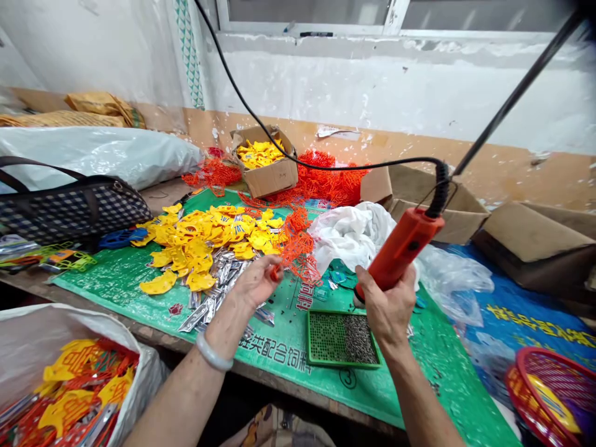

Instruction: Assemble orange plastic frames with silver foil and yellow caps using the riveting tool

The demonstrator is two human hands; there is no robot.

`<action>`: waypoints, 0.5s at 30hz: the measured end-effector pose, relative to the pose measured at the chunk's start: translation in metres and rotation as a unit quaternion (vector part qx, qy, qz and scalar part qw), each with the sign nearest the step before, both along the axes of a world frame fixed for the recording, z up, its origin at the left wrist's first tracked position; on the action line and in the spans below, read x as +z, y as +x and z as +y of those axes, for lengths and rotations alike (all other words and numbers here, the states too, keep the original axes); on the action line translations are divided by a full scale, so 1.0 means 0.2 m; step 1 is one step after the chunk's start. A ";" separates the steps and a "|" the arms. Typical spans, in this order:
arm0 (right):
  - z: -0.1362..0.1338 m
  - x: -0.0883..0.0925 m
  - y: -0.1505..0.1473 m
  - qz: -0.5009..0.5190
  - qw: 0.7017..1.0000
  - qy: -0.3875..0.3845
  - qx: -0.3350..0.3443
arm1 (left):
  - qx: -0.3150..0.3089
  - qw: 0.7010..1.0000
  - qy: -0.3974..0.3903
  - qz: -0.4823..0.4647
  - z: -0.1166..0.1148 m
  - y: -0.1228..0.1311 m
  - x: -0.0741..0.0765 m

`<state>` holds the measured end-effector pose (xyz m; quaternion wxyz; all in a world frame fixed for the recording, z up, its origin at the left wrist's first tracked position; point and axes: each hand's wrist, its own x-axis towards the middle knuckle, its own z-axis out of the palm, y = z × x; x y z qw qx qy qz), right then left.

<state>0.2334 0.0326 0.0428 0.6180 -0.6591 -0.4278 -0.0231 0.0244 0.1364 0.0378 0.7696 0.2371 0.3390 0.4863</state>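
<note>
My right hand [388, 304] is wrapped round an orange electric screwdriver [395, 248], whose black cord rises from its top. The tool is tilted, and its tip is hidden behind my hand. Below it is a green tray [326, 338] of small screws [359, 338]. My left hand [256, 282] has curled fingers closed on a small red plastic piece [275, 272], mostly hidden by them. Close by lie yellow plastic pieces [200, 239] in a heap, shiny metal strips [216, 298] and tangled red plastic frames [298, 239].
A cardboard box [272, 177] of yellow pieces stands at the back. White plastic bags [356, 233] lie behind the tray. Checked bag [69, 208] sits at left, above an open sack [144, 366] of assembled pieces. A red basket [526, 397] is at lower right. Black cord [233, 81] hangs overhead.
</note>
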 end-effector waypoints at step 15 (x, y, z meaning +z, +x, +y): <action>0.23 -0.23 0.11 -0.507 0.732 -0.342 0.300 | -0.049 0.995 -0.041 -0.079 -0.44 -0.18 -0.16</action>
